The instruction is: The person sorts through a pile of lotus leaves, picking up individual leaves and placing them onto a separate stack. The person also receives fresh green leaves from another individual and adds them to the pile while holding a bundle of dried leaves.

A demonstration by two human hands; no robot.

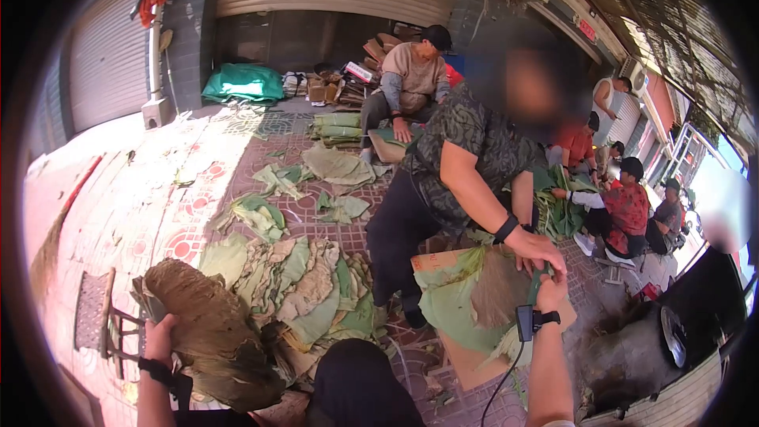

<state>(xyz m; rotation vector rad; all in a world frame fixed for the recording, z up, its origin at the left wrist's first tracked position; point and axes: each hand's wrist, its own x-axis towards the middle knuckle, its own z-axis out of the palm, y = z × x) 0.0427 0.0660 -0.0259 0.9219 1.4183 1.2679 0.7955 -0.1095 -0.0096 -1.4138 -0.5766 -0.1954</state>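
My left hand (160, 340), a strap at its wrist, grips the edge of a thick bundle of brown dried leaves (209, 324). My right hand (551, 292) is closed around a small dark green piece that I cannot make out. Close against it are the hands (534, 247) of a co-worker in a patterned shirt. Below my right hand, large green leaves (455, 308) lie on a flat cardboard sheet (470, 368). Beside the brown bundle spreads a heap of green and withered leaves (308, 289).
A small stool (93, 312) stands at the left. Loose leaves (340, 164) are scattered over the tiled paving. Another person (415, 79) sits behind, near a green sack (243, 81). Several people (624, 209) sit at the right, and a dark drum-like container (632, 356) stands lower right.
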